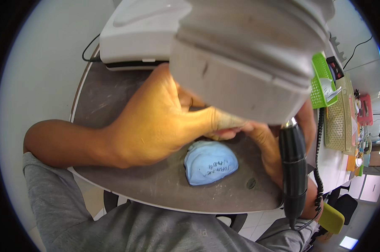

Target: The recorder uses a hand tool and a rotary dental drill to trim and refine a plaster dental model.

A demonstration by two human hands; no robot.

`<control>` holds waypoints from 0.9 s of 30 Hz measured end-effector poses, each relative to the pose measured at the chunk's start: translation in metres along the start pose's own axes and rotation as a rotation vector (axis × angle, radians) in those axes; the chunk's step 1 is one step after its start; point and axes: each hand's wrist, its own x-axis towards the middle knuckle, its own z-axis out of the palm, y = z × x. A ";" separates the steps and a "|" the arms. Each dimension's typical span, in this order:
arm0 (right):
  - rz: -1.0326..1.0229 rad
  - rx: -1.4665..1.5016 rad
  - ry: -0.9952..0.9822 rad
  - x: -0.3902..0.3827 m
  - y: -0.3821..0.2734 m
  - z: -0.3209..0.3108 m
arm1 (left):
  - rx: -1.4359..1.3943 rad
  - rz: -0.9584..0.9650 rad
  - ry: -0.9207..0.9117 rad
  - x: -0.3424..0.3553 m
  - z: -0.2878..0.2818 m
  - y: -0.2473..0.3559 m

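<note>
Fingers of left hand (156, 122) pinching a small piece, right hand (278, 147) gripping black rotary handpiece (293, 168), blue cast (210, 163) below

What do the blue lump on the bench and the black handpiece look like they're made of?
The blue lump looks like cast plaster or dental stone: matte, chalky, with rough irregular edges and pen marks on top. It could be a hard putty; the look leaves that open. The black handpiece in the right hand seems to be smooth, slightly glossy plastic or coated metal, with a shiny metal tip and a coiled rubbery cord.
</note>
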 end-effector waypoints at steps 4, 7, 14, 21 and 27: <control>0.108 0.169 0.015 0.006 -0.002 0.002 | 0.114 0.020 0.032 -0.007 0.000 0.001; 0.245 0.195 0.165 0.005 -0.011 -0.002 | 0.224 0.138 0.071 0.002 -0.002 -0.007; 0.116 0.132 -0.029 0.000 -0.012 -0.006 | 0.463 0.225 0.130 -0.011 -0.013 -0.011; -0.070 -0.044 -0.157 -0.010 -0.001 0.006 | 0.656 0.193 0.077 -0.017 -0.029 0.002; -0.093 -0.111 -0.151 -0.009 0.001 0.009 | 0.759 0.185 -0.025 -0.018 -0.037 0.004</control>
